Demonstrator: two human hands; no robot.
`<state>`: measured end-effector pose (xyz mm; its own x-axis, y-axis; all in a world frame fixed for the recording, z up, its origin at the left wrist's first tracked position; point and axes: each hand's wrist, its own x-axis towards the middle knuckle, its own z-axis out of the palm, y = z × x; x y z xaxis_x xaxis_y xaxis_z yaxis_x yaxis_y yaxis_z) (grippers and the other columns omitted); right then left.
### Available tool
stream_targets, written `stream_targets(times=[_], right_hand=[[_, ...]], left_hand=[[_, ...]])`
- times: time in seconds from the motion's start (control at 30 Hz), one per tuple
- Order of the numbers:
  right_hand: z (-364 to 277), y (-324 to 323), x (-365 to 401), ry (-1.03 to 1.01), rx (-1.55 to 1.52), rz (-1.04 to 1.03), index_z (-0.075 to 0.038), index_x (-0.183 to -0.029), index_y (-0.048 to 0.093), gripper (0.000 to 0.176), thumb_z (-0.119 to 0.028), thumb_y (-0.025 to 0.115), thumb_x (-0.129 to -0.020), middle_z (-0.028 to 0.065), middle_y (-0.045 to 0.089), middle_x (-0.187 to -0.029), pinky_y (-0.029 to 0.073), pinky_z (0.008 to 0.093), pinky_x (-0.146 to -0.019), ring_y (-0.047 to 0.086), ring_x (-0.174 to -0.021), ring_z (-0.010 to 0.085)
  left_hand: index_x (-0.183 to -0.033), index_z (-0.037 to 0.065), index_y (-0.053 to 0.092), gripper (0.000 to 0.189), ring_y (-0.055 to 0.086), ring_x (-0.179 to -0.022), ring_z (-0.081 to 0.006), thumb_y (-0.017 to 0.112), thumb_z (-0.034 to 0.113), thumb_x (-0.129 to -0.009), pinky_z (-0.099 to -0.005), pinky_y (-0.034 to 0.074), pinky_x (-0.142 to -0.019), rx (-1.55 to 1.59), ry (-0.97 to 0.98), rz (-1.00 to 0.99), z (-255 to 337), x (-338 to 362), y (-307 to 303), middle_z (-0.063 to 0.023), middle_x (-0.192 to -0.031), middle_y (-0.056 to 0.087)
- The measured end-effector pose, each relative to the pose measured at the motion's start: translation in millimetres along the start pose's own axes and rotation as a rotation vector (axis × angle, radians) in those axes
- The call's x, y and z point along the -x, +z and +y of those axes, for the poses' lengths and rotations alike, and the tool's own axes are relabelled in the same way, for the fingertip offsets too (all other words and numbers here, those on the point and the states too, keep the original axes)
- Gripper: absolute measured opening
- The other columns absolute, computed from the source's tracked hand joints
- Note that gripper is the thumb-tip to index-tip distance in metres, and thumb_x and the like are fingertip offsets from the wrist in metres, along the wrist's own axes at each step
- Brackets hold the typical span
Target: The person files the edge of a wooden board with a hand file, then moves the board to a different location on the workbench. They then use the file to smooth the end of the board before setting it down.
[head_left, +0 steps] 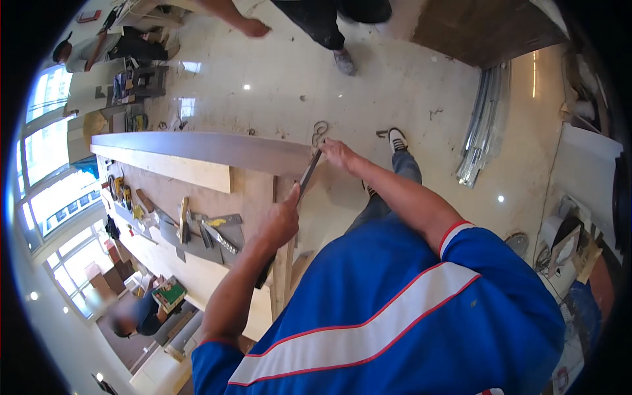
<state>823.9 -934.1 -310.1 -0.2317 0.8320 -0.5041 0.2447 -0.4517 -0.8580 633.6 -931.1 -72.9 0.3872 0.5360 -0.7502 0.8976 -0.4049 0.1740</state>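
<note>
A long flat dark bar that looks like a file (309, 174) lies across the near end of a long board (217, 150) with a smooth grey-violet face. My left hand (280, 220) is wrapped round the file's lower end. At the upper end, the fingers of my right hand (337, 155) are closed on the file, beside the board's corner. The board stands on its edge along the workbench, with a pale wooden strip (178, 168) running beside it. Whether the file touches the board's end cannot be made out for certain.
On the workbench (260, 191) lie a hand saw (220, 238), a yellow drill (119, 189) and other hand tools. Metal profiles (484, 125) lie on the floor to the right. One person (329, 33) stands ahead; others are at the far left and lower left.
</note>
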Motion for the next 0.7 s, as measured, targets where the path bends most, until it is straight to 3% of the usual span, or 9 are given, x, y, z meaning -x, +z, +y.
stream_targets(times=[0.07, 0.17, 0.27, 0.33, 0.4, 0.47, 0.57, 0.67, 0.7], right_hand=[[3.3, 9.9, 4.0, -0.051, 0.128, 0.011, 0.005, -0.139, 0.053, 0.063, -0.046, 0.047, -0.102, 0.0248, 0.049, -0.148, 0.037, 0.0368, -0.113, 0.050, -0.136, 0.0350], [-32.6, 15.7, 37.6, 0.034, -0.301, 0.168, -0.001, -0.140, 0.049, 0.060, -0.046, 0.045, -0.100, 0.0288, 0.052, -0.139, 0.043, 0.0376, -0.107, 0.054, -0.127, 0.0398], [-15.2, 50.2, 15.8, 0.079, -0.405, 0.335, -0.007, -0.155, 0.036, 0.073, -0.056, 0.045, -0.101, 0.0205, 0.051, -0.147, 0.034, 0.0355, -0.116, 0.048, -0.137, 0.0326], [-12.7, 32.3, 23.3, 0.227, -0.609, 0.091, 0.001, -0.156, 0.028, 0.085, -0.059, 0.046, -0.098, 0.0256, 0.044, -0.152, 0.034, 0.0337, -0.116, 0.043, -0.142, 0.0343], [-10.2, 18.0, 31.0, 0.232, -0.642, -0.008, 0.007, -0.156, 0.023, 0.093, -0.062, 0.045, -0.098, 0.0279, 0.040, -0.155, 0.033, 0.0342, -0.116, 0.038, -0.146, 0.0347], [-2.7, 26.2, 36.9, 0.097, -0.529, 0.038, 0.011, -0.155, 0.020, 0.097, -0.065, 0.042, -0.099, 0.0275, 0.037, -0.156, 0.032, 0.0369, -0.118, 0.034, -0.148, 0.0337], [-26.5, 33.6, 45.5, 0.056, -0.320, 0.164, 0.011, -0.155, 0.020, 0.099, -0.067, 0.044, -0.098, 0.0231, 0.039, -0.157, 0.030, 0.0398, -0.119, 0.037, -0.146, 0.0332], [-59.3, 50.0, 46.3, -0.155, -0.687, 0.100, 0.013, -0.155, 0.010, 0.104, -0.065, 0.049, -0.098, 0.0277, 0.027, -0.161, 0.028, 0.0422, -0.120, 0.028, -0.150, 0.0342], [-81.9, 54.7, 56.0, -0.083, -0.771, 0.165, 0.011, -0.155, 0.002, 0.103, -0.057, 0.054, -0.098, 0.0269, 0.026, -0.161, 0.029, 0.0405, -0.119, 0.030, -0.148, 0.0310]], left_hand=[[-0.155, 0.014, 0.034, 0.063, 0.065, -0.081, -0.0505, 0.051, 0.013, -0.094, -0.0583, 0.049, -0.074, 0.024, -0.022, -0.018, 4.0, 14.0, 4.0, -0.0331, -0.085, 0.066], [-0.156, 0.015, 0.033, 0.064, 0.065, -0.080, -0.0502, 0.050, 0.013, -0.095, -0.0576, 0.049, -0.075, -0.043, -0.041, -0.018, 14.0, 44.0, -17.1, -0.0321, -0.084, 0.066], [-0.156, 0.015, 0.034, 0.062, 0.065, -0.077, -0.0495, 0.049, 0.014, -0.096, -0.0576, 0.050, -0.074, 0.038, -0.016, 0.021, -1.5, 35.1, -1.7, -0.0308, -0.083, 0.067], [-0.156, 0.016, 0.034, 0.062, 0.066, -0.076, -0.0491, 0.049, 0.015, -0.096, -0.0581, 0.050, -0.074, -0.015, 0.008, 0.036, -11.6, 20.5, 15.9, -0.0303, -0.082, 0.067], [-0.156, 0.015, 0.034, 0.063, 0.066, -0.075, -0.0480, 0.048, 0.014, -0.095, -0.0584, 0.051, -0.073, -0.043, 0.011, 0.044, -18.1, 13.4, 33.2, -0.0299, -0.081, 0.067], [-0.156, 0.014, 0.032, 0.066, 0.067, -0.074, -0.0462, 0.046, 0.011, -0.092, -0.0586, 0.052, -0.072, -0.050, -0.009, 0.030, -21.4, 20.6, 50.0, -0.0297, -0.082, 0.068], [-0.156, 0.013, 0.033, 0.066, 0.068, -0.074, -0.0463, 0.047, 0.011, -0.091, -0.0589, 0.052, -0.071, -0.033, -0.070, 0.003, -27.0, 42.4, 83.3, -0.0293, -0.082, 0.069], [-0.156, 0.014, 0.031, 0.068, 0.067, -0.083, -0.0483, 0.050, 0.014, -0.091, -0.0602, 0.051, -0.075, 0.076, -0.116, -0.043, -43.0, 65.7, 134.0, -0.0306, -0.090, 0.068], [-0.153, 0.013, 0.038, 0.062, 0.068, -0.091, -0.0447, 0.050, 0.016, -0.092, -0.0565, 0.051, -0.081, 0.173, -0.186, -0.048, -35.5, 77.0, 139.7, -0.0280, -0.096, 0.070]])
